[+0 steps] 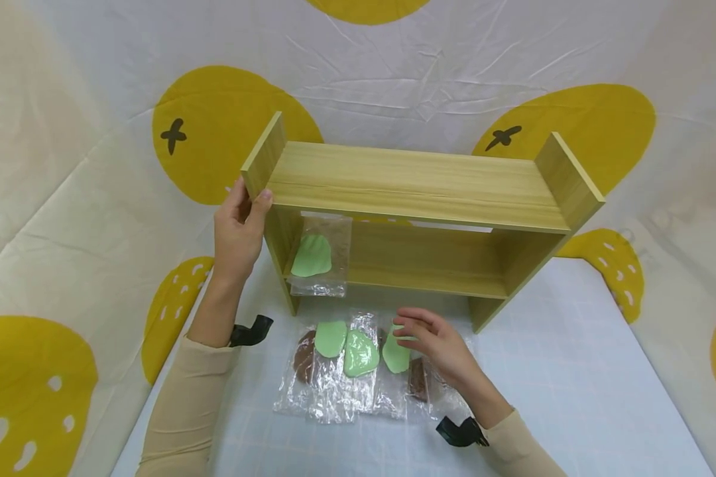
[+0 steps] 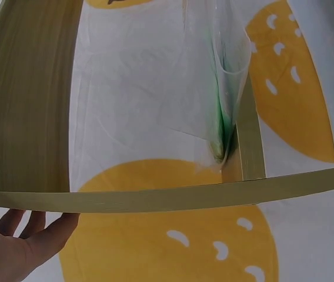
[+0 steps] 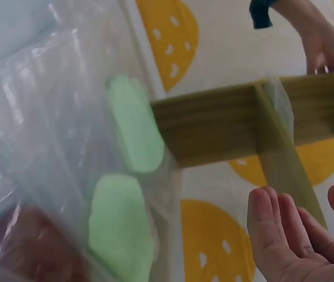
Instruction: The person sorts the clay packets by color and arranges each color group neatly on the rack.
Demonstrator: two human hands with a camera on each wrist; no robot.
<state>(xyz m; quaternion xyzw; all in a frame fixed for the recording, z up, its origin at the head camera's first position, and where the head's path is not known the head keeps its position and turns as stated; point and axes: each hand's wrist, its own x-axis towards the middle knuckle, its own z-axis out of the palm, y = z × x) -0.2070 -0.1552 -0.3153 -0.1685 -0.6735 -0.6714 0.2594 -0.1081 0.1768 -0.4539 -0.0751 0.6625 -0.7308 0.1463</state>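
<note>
A small two-tier wooden shelf stands on the table. My left hand holds its left side panel near the top, thumb at the front edge and fingers on the outer side. A clear plastic bag with a flat green piece stands upright at the left end of the lower board. My right hand hovers above the bags on the table, fingers loosely bent and holding nothing. Below the shelf lie several clear bags, overlapping in a row, with green pieces and brown pieces.
The table has a pale checked cloth. Behind and beside it hangs white fabric with large yellow shapes. Black straps are at both wrists. The shelf's right side panel rises above the top board.
</note>
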